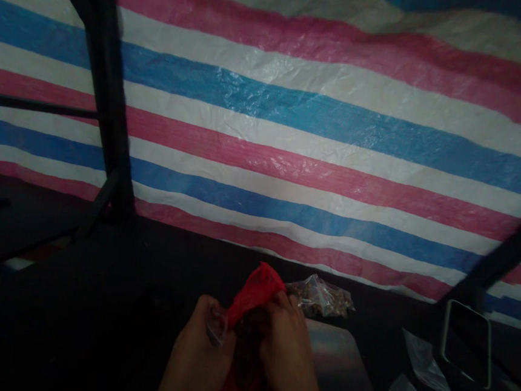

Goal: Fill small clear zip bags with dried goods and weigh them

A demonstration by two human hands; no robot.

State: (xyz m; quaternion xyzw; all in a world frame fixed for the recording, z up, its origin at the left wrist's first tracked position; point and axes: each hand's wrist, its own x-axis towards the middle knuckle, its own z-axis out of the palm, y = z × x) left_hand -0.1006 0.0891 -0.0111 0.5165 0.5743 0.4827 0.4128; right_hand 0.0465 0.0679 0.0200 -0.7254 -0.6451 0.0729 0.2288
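Note:
Low in the middle of the head view, both my hands are closed around a red plastic bag [254,292]. My left hand [198,354] pinches the bag's left side, with a bit of clear plastic showing at its fingertips. My right hand [286,350] grips the bag's right side, fingers curled into it. The bag's top sticks up between the two hands; its lower part is hidden in the dark between my wrists. What lies inside the bag cannot be seen.
A clear plastic bag of brown bits [322,297] lies just behind my right hand. A grey metal surface [341,367] sits under it. Empty clear bags [423,362] and a dark phone-like slab [466,347] are at right. A striped tarp [293,131] and black frame poles [107,115] stand behind.

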